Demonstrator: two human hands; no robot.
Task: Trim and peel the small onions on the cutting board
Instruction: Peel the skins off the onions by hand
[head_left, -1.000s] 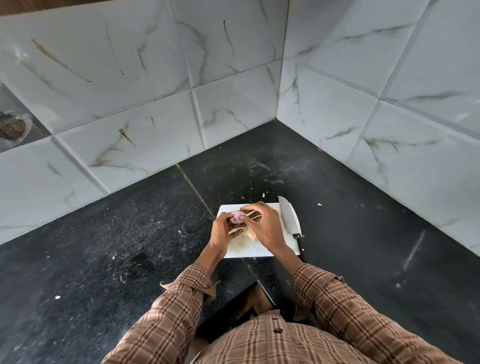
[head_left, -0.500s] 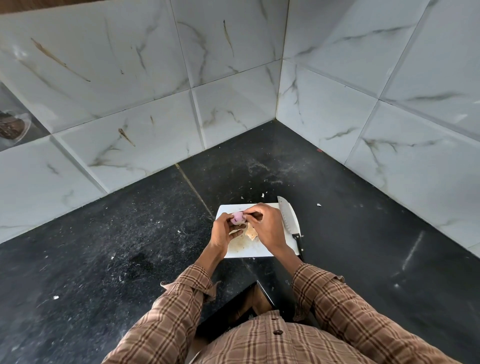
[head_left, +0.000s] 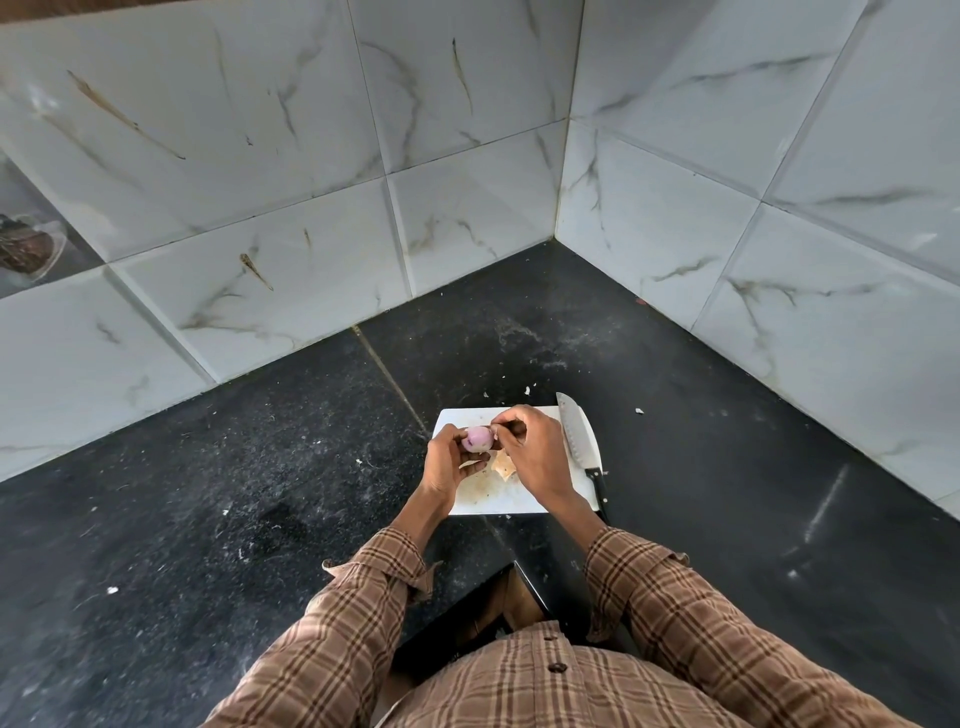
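Below, a black speckled stone worktop (head_left: 218, 493) is meeting white marble-patterned wall tiles (head_left: 291, 156) in a corner and carrying a white rectangular plastic cutting board (head_left: 511, 501), with a steel-bladed, black-handled knife (head_left: 576, 441) lying along the board's right edge. Over the board, the left hand (head_left: 447, 462) is cupping a small pinkish-purple peeled onion (head_left: 479, 438), its fingers grasping it, while the right hand (head_left: 537, 452) is pinching at the onion's right end. Dry brown onion skins (head_left: 503, 466) are lying on the board between the hands.
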